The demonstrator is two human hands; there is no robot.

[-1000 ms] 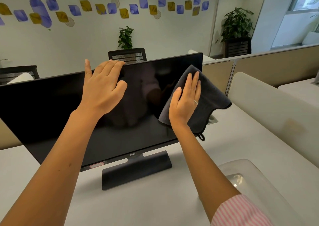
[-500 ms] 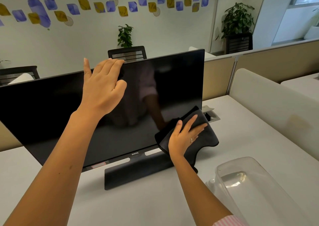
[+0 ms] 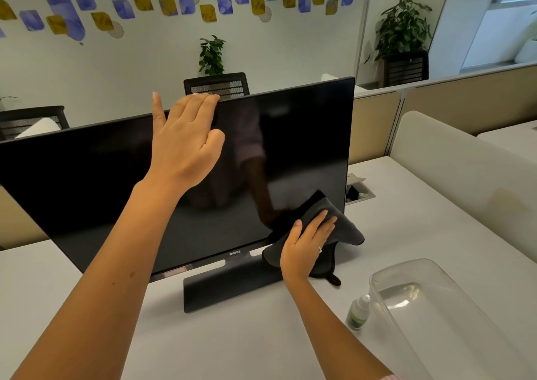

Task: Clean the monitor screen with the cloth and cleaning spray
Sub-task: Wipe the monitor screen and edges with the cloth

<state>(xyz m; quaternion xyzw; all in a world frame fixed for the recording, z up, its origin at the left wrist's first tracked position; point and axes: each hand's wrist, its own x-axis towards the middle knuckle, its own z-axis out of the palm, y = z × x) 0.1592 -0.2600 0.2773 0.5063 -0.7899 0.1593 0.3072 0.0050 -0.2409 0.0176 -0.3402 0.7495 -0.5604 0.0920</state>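
Office walls with blue and yellow leaf shapes, potted plants and mesh chair backs stand behind a white desk point(image 3: 406, 234), on which a dark monitor point(image 3: 87, 182) sits on its black stand, the screen facing the person. The left hand point(image 3: 186, 141) lies flat and open on the screen's upper edge, fingers straight, while the right hand point(image 3: 308, 246) presses a dark grey cloth point(image 3: 345, 228) with spread, straight fingers against the screen's lower right corner. Near the right forearm, a small spray bottle point(image 3: 358, 311) stands on the desk just beside a clear plastic tub point(image 3: 453, 321).
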